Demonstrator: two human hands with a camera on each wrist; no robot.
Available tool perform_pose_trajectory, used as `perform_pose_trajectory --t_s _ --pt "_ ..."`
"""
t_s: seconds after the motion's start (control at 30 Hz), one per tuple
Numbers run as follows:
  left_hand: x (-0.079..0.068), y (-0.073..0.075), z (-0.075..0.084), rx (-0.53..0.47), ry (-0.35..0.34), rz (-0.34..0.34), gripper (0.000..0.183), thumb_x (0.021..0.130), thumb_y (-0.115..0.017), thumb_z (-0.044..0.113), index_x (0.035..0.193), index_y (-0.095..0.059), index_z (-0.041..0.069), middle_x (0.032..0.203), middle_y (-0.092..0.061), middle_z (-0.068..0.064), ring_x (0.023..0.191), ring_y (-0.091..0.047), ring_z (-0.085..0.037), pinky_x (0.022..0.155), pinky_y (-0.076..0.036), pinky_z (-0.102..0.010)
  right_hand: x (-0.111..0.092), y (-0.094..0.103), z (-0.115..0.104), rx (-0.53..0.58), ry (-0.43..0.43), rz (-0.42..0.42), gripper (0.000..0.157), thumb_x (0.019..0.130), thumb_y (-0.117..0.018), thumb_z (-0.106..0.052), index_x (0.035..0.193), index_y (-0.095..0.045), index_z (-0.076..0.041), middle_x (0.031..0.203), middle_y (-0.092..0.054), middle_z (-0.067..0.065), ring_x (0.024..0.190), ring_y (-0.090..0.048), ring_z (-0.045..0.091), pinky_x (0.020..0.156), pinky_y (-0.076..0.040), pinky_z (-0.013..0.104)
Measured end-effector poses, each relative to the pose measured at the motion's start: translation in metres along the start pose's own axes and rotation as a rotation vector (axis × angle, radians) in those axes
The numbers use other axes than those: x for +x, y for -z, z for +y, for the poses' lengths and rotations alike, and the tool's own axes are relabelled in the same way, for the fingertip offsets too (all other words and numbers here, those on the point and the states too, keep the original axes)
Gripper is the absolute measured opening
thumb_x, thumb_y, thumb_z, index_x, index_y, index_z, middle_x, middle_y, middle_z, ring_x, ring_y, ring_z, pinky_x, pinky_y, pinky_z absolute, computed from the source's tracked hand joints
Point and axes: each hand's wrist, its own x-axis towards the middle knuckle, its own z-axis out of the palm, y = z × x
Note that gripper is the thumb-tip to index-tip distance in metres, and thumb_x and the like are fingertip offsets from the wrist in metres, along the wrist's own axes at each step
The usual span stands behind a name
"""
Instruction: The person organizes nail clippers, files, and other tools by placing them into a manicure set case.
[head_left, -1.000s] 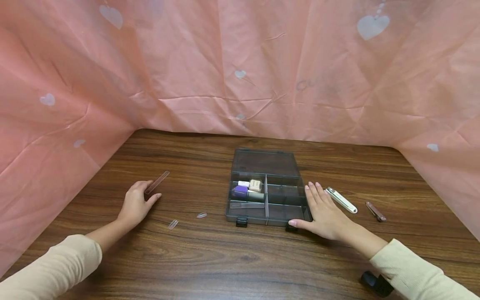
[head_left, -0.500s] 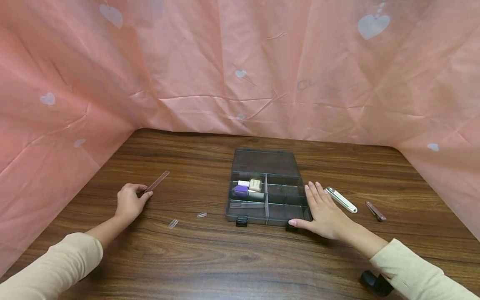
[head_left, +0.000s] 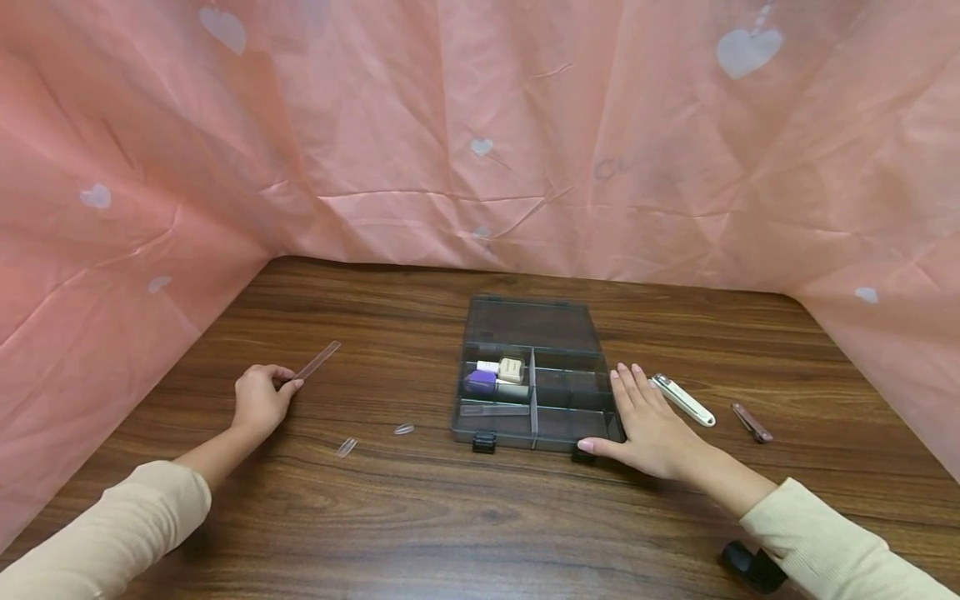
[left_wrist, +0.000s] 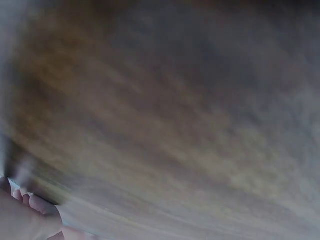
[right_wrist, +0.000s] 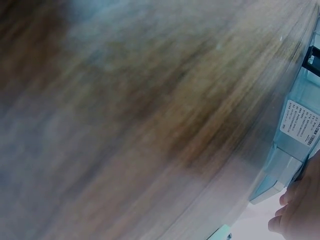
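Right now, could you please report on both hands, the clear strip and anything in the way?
Left hand pinches clear strip. Right hand rests against open box. Possibly in the way: two small clear pieces between left hand and box.

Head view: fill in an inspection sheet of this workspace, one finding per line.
Surface: brown wood-grain table.
Job's things: clear strip; open divided box holding small bottles and a clear piece in its left compartments.
Clutter: two small clear slips left of the box; white clipper and smaller pinkish clipper to its right.
Hands: left hand pinches the strip; right hand, fingers straight, rests against the box's right side.
Cables: nothing seen.
Surroundings: pink curtain with pale hearts.
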Motion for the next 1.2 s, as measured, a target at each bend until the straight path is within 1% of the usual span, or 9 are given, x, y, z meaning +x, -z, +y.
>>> perform_pose_trajectory --t_s 0.2,0.3,0.43,0.53,0.7,0.8,1.0,1.2 --pt "0.0003 0.0015 0.0020 0.013 0.025 -0.017 0.018 0.084 -0.061 0.001 0.087 -0.063 -0.016 0.085 -0.062 -0.032 0.088 -0.055 -0.044 0.088 -0.035 -0.055 0.0008 0.0002 -0.0006 -0.009 0.007 0.011 0.108 0.079 -0.053 -0.067 0.142 -0.017 0.013 0.149 -0.012 0.033 0.139 -0.007 0.048 0.109 -0.014 0.061" --pt "0.0006 0.0018 0.0024 0.018 0.038 -0.038 0.018 0.085 -0.060 0.001 0.088 -0.063 -0.016 0.086 -0.061 -0.032 0.088 -0.054 -0.043 0.086 -0.036 -0.054 0.0012 0.0001 -0.0006 -0.012 0.016 0.024 0.108 0.079 -0.054 -0.067 0.141 -0.018 0.014 0.148 -0.014 0.034 0.138 -0.009 0.048 0.109 -0.016 0.062" --pt "0.0007 0.0019 0.0040 0.024 0.037 -0.066 0.018 0.086 -0.060 0.002 0.090 -0.062 -0.016 0.089 -0.061 -0.032 0.091 -0.054 -0.044 0.083 -0.040 -0.053 0.0014 -0.0004 -0.0003 -0.014 0.012 0.022 0.108 0.079 -0.054 -0.067 0.141 -0.018 0.014 0.149 -0.014 0.033 0.139 -0.009 0.048 0.109 -0.015 0.061" --pt "0.0009 0.0018 0.0050 0.035 0.022 -0.070 0.017 0.086 -0.060 0.002 0.090 -0.062 -0.015 0.089 -0.061 -0.032 0.088 -0.055 -0.043 0.077 -0.043 -0.052 0.0013 -0.0004 -0.0003 -0.015 0.009 0.020 0.108 0.079 -0.054 -0.067 0.141 -0.018 0.014 0.149 -0.014 0.033 0.139 -0.008 0.048 0.109 -0.015 0.061" --pt "0.0022 0.0014 0.0047 0.040 0.002 -0.054 0.014 0.086 -0.060 0.000 0.088 -0.060 -0.014 0.083 -0.061 -0.028 0.076 -0.058 -0.036 0.069 -0.047 -0.046 0.0010 0.0003 -0.0009 -0.022 0.021 0.034 0.108 0.079 -0.055 -0.066 0.141 -0.019 0.014 0.148 -0.016 0.034 0.138 -0.011 0.049 0.108 -0.017 0.061" --pt "0.0031 0.0012 0.0040 0.040 -0.017 -0.047 0.013 0.086 -0.060 -0.001 0.088 -0.060 -0.013 0.080 -0.061 -0.026 0.073 -0.059 -0.034 0.067 -0.048 -0.045 0.0010 0.0002 -0.0006 -0.020 0.019 0.032 0.108 0.079 -0.055 -0.067 0.141 -0.019 0.014 0.148 -0.016 0.034 0.138 -0.010 0.048 0.109 -0.017 0.061" --pt "0.0030 0.0009 0.0037 0.055 -0.077 -0.040 0.013 0.085 -0.060 -0.002 0.088 -0.060 -0.014 0.080 -0.061 -0.027 0.076 -0.058 -0.037 0.070 -0.047 -0.049 0.0011 -0.0002 -0.0001 -0.008 0.011 0.017 0.108 0.079 -0.054 -0.067 0.141 -0.017 0.014 0.149 -0.013 0.034 0.139 -0.008 0.048 0.109 -0.014 0.061" --pt "0.0037 0.0015 0.0054 0.055 -0.113 -0.052 0.016 0.086 -0.059 -0.002 0.093 -0.061 -0.016 0.086 -0.060 -0.031 0.083 -0.058 -0.041 0.074 -0.047 -0.051 0.0006 -0.0008 0.0011 -0.001 0.001 -0.004 0.109 0.080 -0.053 -0.067 0.142 -0.015 0.013 0.150 -0.010 0.033 0.139 -0.005 0.047 0.110 -0.012 0.061"
